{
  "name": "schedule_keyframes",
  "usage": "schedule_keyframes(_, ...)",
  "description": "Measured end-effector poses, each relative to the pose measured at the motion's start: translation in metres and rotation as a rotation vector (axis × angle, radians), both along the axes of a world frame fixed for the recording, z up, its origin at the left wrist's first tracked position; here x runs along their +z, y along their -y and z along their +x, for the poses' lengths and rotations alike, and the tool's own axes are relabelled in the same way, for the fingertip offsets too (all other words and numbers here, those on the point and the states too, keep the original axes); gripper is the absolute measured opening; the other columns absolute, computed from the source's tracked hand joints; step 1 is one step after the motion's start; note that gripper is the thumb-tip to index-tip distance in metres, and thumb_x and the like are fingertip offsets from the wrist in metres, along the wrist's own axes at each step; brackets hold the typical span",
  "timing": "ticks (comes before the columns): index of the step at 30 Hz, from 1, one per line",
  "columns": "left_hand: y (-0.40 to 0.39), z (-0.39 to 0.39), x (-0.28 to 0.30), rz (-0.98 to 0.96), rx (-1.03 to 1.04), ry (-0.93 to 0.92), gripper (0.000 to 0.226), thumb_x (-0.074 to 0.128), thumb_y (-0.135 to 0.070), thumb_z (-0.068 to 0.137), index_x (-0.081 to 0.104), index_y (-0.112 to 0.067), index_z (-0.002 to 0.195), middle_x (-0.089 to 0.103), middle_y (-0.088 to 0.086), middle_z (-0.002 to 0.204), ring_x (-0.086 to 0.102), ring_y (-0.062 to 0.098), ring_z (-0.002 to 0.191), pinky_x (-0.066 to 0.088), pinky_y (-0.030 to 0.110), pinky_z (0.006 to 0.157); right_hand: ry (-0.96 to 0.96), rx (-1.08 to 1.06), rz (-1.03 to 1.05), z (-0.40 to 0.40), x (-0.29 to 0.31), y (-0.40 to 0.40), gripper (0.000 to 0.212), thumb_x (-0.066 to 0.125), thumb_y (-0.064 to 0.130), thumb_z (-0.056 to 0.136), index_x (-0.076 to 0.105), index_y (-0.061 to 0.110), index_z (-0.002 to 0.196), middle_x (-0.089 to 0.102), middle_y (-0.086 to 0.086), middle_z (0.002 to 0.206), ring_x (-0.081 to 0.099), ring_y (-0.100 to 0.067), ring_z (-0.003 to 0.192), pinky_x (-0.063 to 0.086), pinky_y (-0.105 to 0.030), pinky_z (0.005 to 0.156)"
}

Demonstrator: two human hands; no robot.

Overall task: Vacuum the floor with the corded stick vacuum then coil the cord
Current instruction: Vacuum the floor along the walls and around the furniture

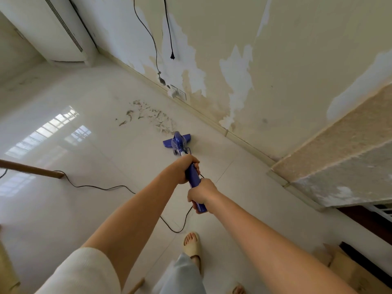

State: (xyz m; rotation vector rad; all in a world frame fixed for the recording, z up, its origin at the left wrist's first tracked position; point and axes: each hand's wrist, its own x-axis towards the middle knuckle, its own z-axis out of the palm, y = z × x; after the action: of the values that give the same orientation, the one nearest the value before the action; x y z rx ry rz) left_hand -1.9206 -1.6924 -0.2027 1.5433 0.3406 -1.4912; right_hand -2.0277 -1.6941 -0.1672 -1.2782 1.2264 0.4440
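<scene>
The stick vacuum (pixel 192 175), rigid purple plastic and probably light, stands on the glossy tiled floor (pixel 63 209), its head just short of the debris patch (pixel 152 117). Left hand (pixel 184 169) and right hand (pixel 201 194) both grip the handle. Its thin, limp cord (pixel 101 187) trails behind

The purple corded stick vacuum (pixel 179 143) stands on the pale tiled floor (pixel 74 209), its head just before the scattered debris patch (pixel 148 115). Both hands grip its handle: left hand (pixel 184 169) ahead, right hand (pixel 201 193) behind. The black power cord (pixel 106 188) trails left across the floor. The white wall socket (pixel 177 93) sits beyond the debris.
</scene>
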Motion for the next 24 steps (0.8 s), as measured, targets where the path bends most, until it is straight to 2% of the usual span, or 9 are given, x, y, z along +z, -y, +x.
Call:
schedule_keyframes(5,0.018,0.026,-0.006,-0.009,0.038,-0.037,0.017,0.047,-0.001,0.091,0.043,-0.01,0.077,0.044,0.002,0.048,0.04,0.011,0.051,0.041,0.021,0.053,-0.002,0.008,-0.081,0.022,-0.008,0.014,0.042,0.055,-0.001,0.086,0.045,0.006,0.126,0.051,-0.008,0.085,0.05,-0.014,0.056,0.043,-0.023,0.046)
schedule_keyframes(9,0.021,0.026,0.003,-0.035,0.026,-0.106,0.017,0.049,0.002,0.089,0.044,-0.008,0.076,0.046,0.003,0.049,0.042,0.011,0.05,0.043,0.022,0.055,-0.014,0.023,-0.076,0.018,0.005,0.022,0.042,0.054,-0.002,0.084,0.044,0.007,0.124,0.055,-0.011,0.091,0.051,-0.013,0.056,0.042,-0.022,0.043)
schedule_keyframes(12,0.022,0.026,0.008,-0.053,0.032,-0.14,0.016,0.05,0.001,0.089,0.045,-0.008,0.077,0.047,0.002,0.048,0.042,0.011,0.048,0.044,0.022,0.054,-0.013,0.04,-0.07,0.017,0.019,0.026,0.042,0.054,-0.001,0.083,0.044,0.008,0.123,0.056,-0.01,0.086,0.052,-0.012,0.055,0.043,-0.021,0.042)
schedule_keyframes(18,0.042,0.044,0.009,-0.051,0.042,-0.092,0.018,0.047,0.001,0.09,0.043,-0.009,0.076,0.045,0.002,0.045,0.04,0.012,0.051,0.041,0.022,0.053,-0.047,0.077,-0.094,0.039,0.015,0.048,0.04,0.053,-0.003,0.084,0.045,0.007,0.122,0.055,-0.012,0.087,0.051,-0.014,0.054,0.041,-0.02,0.039)
schedule_keyframes(24,0.054,0.052,-0.009,-0.006,0.059,-0.032,0.017,0.044,0.001,0.088,0.043,-0.009,0.074,0.042,0.003,0.054,0.039,0.013,0.05,0.041,0.022,0.052,-0.069,0.107,-0.112,0.051,0.001,0.057,0.035,0.052,-0.004,0.084,0.045,0.007,0.117,0.054,-0.014,0.089,0.048,-0.016,0.053,0.04,-0.022,0.04)
